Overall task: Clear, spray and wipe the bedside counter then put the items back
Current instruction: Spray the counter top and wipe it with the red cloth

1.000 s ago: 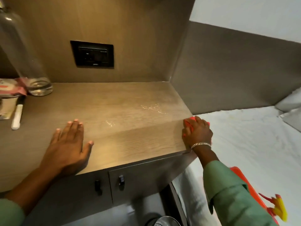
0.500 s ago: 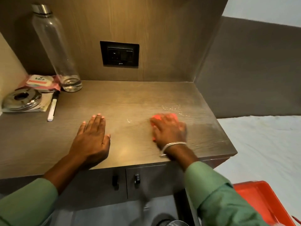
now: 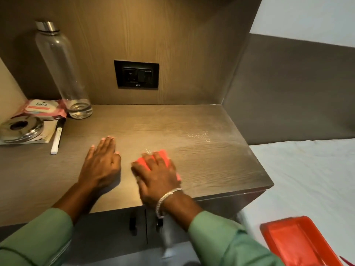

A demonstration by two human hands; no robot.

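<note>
Red cloth [image 3: 163, 157] lies flat on the bench [image 3: 211, 160], near the front edge, roughly mid-width. Right hand [image 3: 157, 176] sits palm-down on top of it, fingers [image 3: 151, 162] pressed together and flattened over the cloth (not pinching, just pushing down); cloth shows past the fingertips and at the hand's right side. Silver bracelet [image 3: 167, 198] on the right wrist, green sleeve [image 3: 221, 239] behind it. Left hand [image 3: 101, 166] flat on the bare bench just beside the right, palm down, fingers slightly spread, holding nothing.

Small wet droplets [image 3: 197, 135] glint on the bench right of the cloth, toward the back. Bench right of the hands is bare up to its right edge, which meets the bed [image 3: 307, 169]; front edge is just under the wrists.

Left back corner is crowded: clear bottle [image 3: 63, 73] upright, wipes pack [image 3: 42, 108] touching it, steel dish [image 3: 21, 127] on a paper, white pen [image 3: 57, 137] beside it. Black socket plate [image 3: 136, 73] on the back panel. Red tray [image 3: 295, 242] on the bed, lower right.
</note>
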